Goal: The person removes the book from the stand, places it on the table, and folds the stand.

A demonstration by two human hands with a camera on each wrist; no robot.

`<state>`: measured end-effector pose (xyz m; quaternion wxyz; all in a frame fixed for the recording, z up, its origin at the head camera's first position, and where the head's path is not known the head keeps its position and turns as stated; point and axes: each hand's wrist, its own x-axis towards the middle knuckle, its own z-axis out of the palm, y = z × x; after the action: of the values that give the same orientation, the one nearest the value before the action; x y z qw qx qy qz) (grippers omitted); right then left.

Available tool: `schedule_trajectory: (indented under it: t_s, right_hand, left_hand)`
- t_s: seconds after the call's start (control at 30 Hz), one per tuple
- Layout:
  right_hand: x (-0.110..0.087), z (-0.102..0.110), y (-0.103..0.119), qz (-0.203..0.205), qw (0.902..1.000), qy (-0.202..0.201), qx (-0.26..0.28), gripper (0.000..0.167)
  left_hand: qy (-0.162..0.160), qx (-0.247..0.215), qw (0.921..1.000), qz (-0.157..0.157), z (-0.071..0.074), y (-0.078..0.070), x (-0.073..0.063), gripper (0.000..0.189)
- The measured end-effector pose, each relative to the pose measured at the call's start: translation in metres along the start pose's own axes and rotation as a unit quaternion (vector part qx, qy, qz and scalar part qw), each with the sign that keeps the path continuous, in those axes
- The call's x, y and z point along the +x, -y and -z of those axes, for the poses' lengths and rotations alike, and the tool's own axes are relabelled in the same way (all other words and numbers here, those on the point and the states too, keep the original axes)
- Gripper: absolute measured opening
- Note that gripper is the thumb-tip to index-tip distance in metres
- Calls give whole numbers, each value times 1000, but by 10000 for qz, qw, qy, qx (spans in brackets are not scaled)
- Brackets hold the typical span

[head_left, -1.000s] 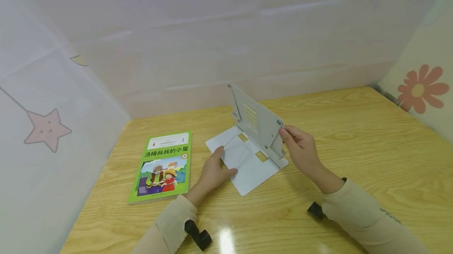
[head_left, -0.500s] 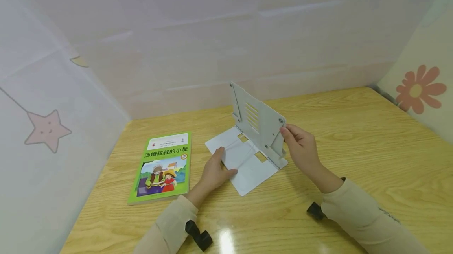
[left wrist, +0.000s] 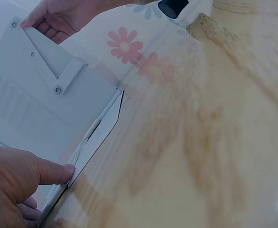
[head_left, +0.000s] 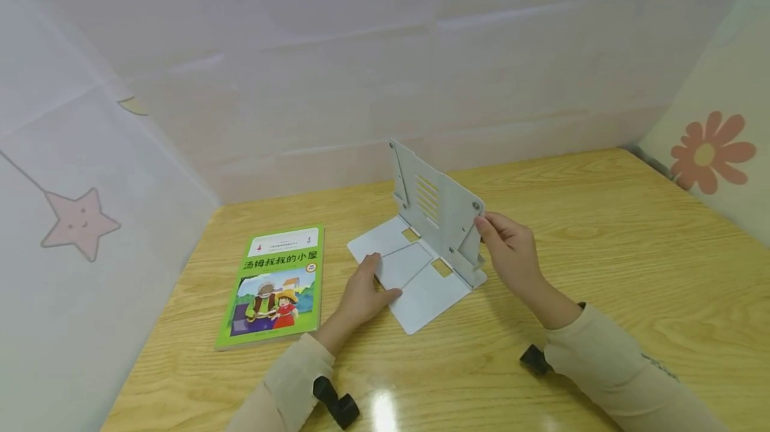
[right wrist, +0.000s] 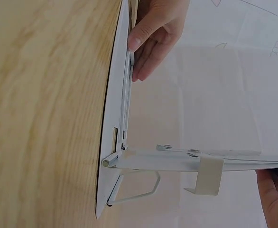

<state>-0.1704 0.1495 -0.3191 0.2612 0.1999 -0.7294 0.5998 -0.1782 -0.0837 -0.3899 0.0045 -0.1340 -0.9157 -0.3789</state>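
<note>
A white metal book stand (head_left: 445, 194) stands on the table with its slotted panel raised from a flat base (head_left: 430, 295). My left hand (head_left: 361, 295) holds the base at its near edge, thumb and fingers apart; its thumb (left wrist: 53, 172) lies across the edge in the left wrist view. My right hand (head_left: 511, 251) pinches the raised panel's right edge near the top corner. In the right wrist view the panel (right wrist: 172, 161) rises steeply from the hinge, with a small folded clip (right wrist: 210, 176) on it. A thin-lined support lies over the base's middle.
Left of the stand lies a green picture book (head_left: 273, 285), cover up. The wooden table (head_left: 601, 231) meets a pale cloth backdrop (head_left: 337, 84) behind and at both sides. A black strap piece (head_left: 337, 402) hangs by the left sleeve, another (head_left: 534, 360) by the right.
The raised panel has swung slightly, and its slots show wider. The support's lines have shifted and now look flatter against the base. Both hands keep nearly the same places.
</note>
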Motion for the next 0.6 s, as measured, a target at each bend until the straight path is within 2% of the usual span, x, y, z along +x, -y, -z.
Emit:
schedule_trajectory:
  t_s: [0.27, 0.6]
  right_hand:
    - [0, 0, -1, 72, 9999, -36, -91, 17]
    - [1, -3, -3, 98, 9999, -61, 84, 15]
  left_hand:
    - [-8, -17, 10000, -70, 0, 1, 0, 71]
    - [9, -57, 10000, -60, 0, 2, 1, 71]
